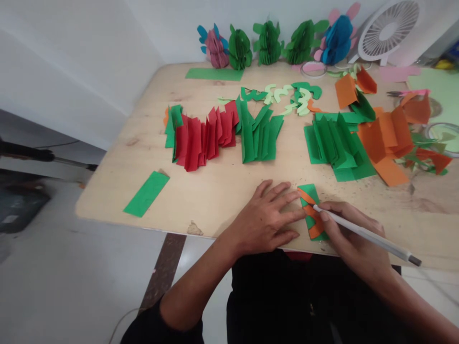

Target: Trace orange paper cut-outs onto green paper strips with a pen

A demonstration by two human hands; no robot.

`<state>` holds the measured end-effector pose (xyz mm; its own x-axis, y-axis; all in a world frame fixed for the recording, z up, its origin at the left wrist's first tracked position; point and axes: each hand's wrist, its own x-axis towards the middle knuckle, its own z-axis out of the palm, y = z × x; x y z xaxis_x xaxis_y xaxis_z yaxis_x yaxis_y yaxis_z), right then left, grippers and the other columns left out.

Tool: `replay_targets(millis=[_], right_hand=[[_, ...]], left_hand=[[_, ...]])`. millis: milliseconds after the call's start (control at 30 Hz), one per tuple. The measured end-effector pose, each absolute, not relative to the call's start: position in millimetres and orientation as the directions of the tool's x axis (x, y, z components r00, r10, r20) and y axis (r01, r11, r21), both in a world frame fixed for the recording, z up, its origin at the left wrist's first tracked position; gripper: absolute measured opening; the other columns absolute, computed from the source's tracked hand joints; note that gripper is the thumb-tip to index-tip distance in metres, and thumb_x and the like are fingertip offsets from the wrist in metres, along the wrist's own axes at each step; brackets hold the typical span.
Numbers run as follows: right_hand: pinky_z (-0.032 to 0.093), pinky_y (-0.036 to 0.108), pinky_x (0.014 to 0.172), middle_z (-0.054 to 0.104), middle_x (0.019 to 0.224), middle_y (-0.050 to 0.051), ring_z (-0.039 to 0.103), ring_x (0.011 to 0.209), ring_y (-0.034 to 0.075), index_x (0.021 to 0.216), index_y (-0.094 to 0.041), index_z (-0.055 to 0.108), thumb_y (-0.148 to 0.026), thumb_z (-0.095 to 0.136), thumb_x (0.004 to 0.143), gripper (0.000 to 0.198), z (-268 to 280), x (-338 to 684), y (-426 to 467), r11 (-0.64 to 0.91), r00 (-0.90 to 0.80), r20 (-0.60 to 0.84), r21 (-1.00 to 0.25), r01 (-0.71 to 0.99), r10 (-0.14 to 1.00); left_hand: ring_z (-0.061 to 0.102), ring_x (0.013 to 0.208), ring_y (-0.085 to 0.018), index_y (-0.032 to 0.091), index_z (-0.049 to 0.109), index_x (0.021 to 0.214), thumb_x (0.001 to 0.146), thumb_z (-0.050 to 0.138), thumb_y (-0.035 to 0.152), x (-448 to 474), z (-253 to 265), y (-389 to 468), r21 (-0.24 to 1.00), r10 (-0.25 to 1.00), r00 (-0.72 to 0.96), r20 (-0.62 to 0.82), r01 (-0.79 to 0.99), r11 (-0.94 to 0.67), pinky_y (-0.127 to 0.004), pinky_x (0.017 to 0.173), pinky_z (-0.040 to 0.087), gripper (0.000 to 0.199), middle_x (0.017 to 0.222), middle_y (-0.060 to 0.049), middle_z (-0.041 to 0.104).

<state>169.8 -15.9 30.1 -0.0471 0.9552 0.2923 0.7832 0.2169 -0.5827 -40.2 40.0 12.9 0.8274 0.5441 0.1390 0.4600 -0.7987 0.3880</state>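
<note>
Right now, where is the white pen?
In the head view, the white pen is right of centre, in the right hand, its tip at the orange cutout.

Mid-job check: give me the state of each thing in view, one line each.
Green paper: flat on the table
Orange cutout: lying on the green paper
White pen: slanted, tip at the orange cutout
Right hand: closed around the white pen
Left hand: open, fingers spread
Red papers: folded
Loose green strip: flat
Fan: standing; spinning, cannot tell

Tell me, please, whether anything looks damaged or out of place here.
The table has a ragged patch at its near edge, left of the left hand; it looks chipped, unlike the paler surface nearby.
</note>
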Motion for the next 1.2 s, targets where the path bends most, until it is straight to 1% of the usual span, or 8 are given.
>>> replay_targets(millis=[333,533,633,767,967,1200], right_hand=[[0.051,0.022,0.058,0.073,0.081,0.001,0.067,0.065,0.012,0.09,-0.022,0.064,-0.028,0.056,0.09,0.01,29.9,170.9,-17.4,0.203,-0.035,0.287,-0.582,0.787,0.957],[0.051,0.024,0.055,0.073,0.078,0.0,0.067,0.063,0.014,0.09,-0.023,0.066,-0.031,0.056,0.09,0.013,32.3,172.0,-15.6,0.111,0.027,0.198,-0.653,0.749,0.98],[0.051,0.025,0.055,0.072,0.077,0.0,0.066,0.062,0.014,0.09,-0.022,0.066,-0.033,0.056,0.09,0.014,31.8,171.9,-14.8,0.085,0.031,0.156,-0.685,0.724,0.987],[0.052,0.026,0.057,0.072,0.08,0.001,0.068,0.066,0.014,0.091,-0.023,0.066,-0.033,0.057,0.09,0.013,30.2,170.3,-14.5,0.101,0.002,0.145,-0.695,0.712,0.989],[0.05,0.025,0.053,0.072,0.078,0.0,0.067,0.063,0.014,0.091,-0.023,0.066,-0.032,0.057,0.09,0.013,30.6,168.4,-13.8,0.122,-0.02,0.156,-0.685,0.719,0.988],[0.05,0.025,0.053,0.073,0.079,0.001,0.068,0.065,0.014,0.091,-0.023,0.067,-0.032,0.057,0.09,0.014,30.3,168.2,-13.1,0.148,-0.042,0.173,-0.667,0.73,0.984]], left_hand=[[0.028,0.142,-0.03,0.029,0.059,0.127,0.093,0.05,0.046,-40.7,11.7,40.0,0.387,0.546,0.826,0.141,0.461,-0.798,-0.056,0.115,0.015,0.039,0.146,-0.006,0.046],[0.028,0.142,-0.03,0.028,0.058,0.127,0.093,0.051,0.045,-40.5,12.2,39.9,0.394,0.545,0.827,0.141,0.458,-0.796,-0.056,0.115,0.015,0.039,0.147,-0.007,0.046],[0.029,0.142,-0.03,0.028,0.058,0.127,0.093,0.052,0.045,-40.4,12.8,39.7,0.394,0.546,0.825,0.144,0.458,-0.797,-0.056,0.115,0.015,0.039,0.146,-0.007,0.046],[0.029,0.142,-0.03,0.029,0.058,0.128,0.093,0.051,0.045,-40.4,13.4,39.8,0.39,0.546,0.826,0.139,0.461,-0.797,-0.056,0.115,0.016,0.039,0.147,-0.006,0.046],[0.031,0.141,-0.03,0.029,0.058,0.129,0.093,0.052,0.045,-40.5,13.3,39.9,0.394,0.549,0.823,0.144,0.461,-0.795,-0.055,0.115,0.017,0.04,0.146,-0.006,0.046],[0.03,0.141,-0.031,0.028,0.057,0.129,0.093,0.051,0.044,-40.5,13.9,40.1,0.392,0.544,0.826,0.144,0.458,-0.798,-0.055,0.114,0.017,0.04,0.147,-0.007,0.046]])
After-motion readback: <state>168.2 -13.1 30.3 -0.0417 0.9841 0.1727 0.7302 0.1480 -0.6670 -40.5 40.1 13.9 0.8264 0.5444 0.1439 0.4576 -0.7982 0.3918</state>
